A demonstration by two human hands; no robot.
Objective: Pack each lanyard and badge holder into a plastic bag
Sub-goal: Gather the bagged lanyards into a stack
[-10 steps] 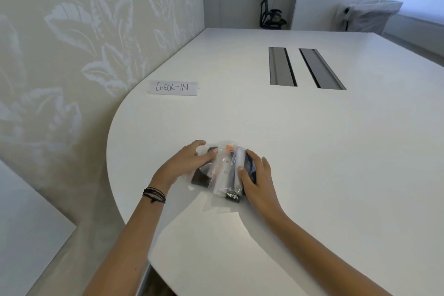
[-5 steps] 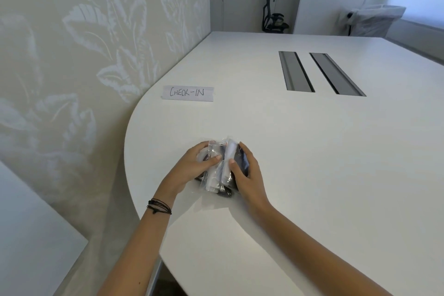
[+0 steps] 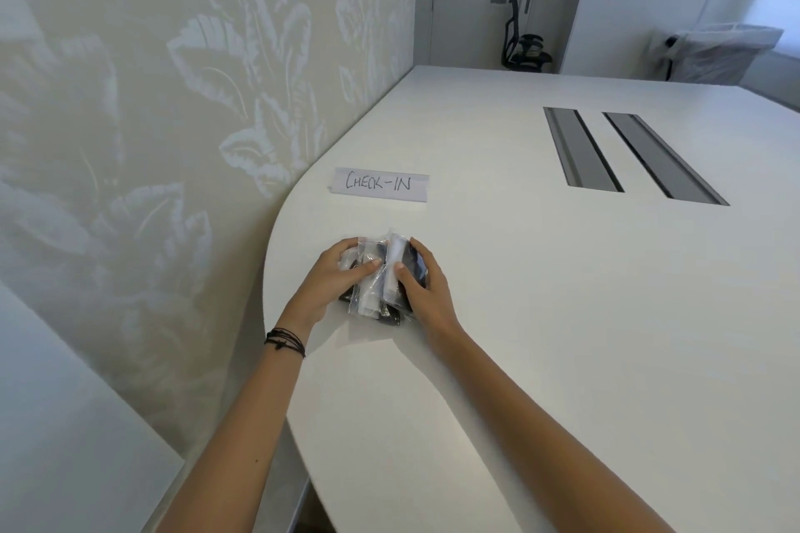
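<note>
Both forearms reach out over the table [image 3: 562, 316] and meet at the plastic bag [image 3: 375, 288], which lies just on the near side of the CHECK-IN label [image 3: 380, 184]. The left hand [image 3: 333, 286] and right hand [image 3: 426, 294] clasp it from either side, fingers curled over its top and thumbs pressing its crumpled middle.

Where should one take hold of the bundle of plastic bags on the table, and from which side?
Take the bundle of plastic bags by its left and right sides, coming down from the near side, since it lies low on the table. The bags look slippery and loosely stacked, so squeezing both sides probably keeps them together.
</note>
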